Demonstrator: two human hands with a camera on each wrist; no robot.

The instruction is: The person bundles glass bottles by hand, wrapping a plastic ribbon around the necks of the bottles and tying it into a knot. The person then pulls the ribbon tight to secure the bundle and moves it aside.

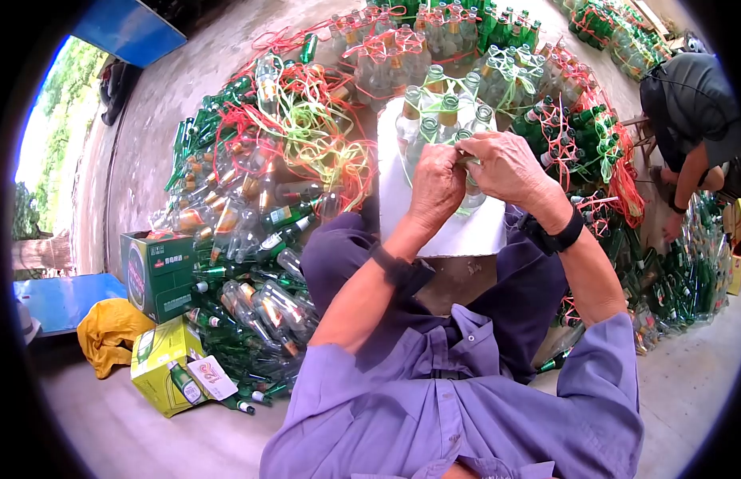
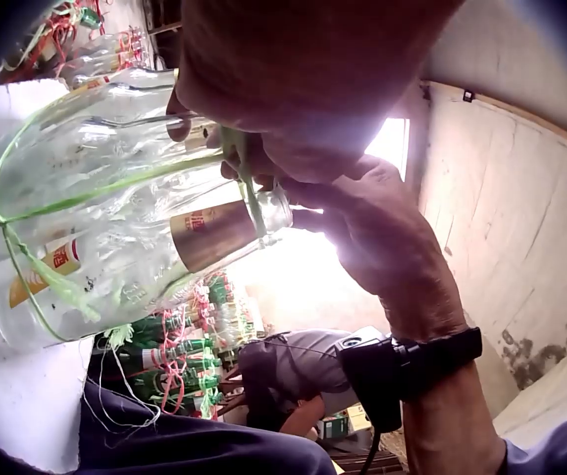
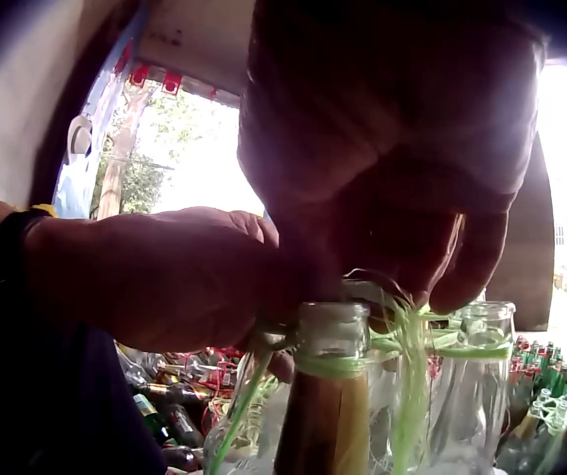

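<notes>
A bundle of clear glass bottles (image 1: pixel 429 132) stands on a white block (image 1: pixel 394 215) between the person's knees. Light green plastic twine (image 2: pixel 115 188) wraps round the bottles' bodies, and more green twine (image 3: pixel 407 376) circles their necks. At the near necks the left hand (image 1: pixel 438 184) pinches the twine, its fingertips close against those of the right hand (image 1: pixel 506 168). The right hand also grips the twine, with loose strands hanging below its fingers in the right wrist view. Part of the twine between the fingertips is hidden.
Loose bottles (image 1: pixel 251 311) lie heaped on the left, beside a green carton (image 1: pixel 159 275) and a yellow-green carton (image 1: pixel 167 367). Red and green twine (image 1: pixel 307 128) lies tangled over the heap. Tied bundles (image 1: pixel 390 68) stand beyond. Another person (image 1: pixel 698 112) bends over bottles at right.
</notes>
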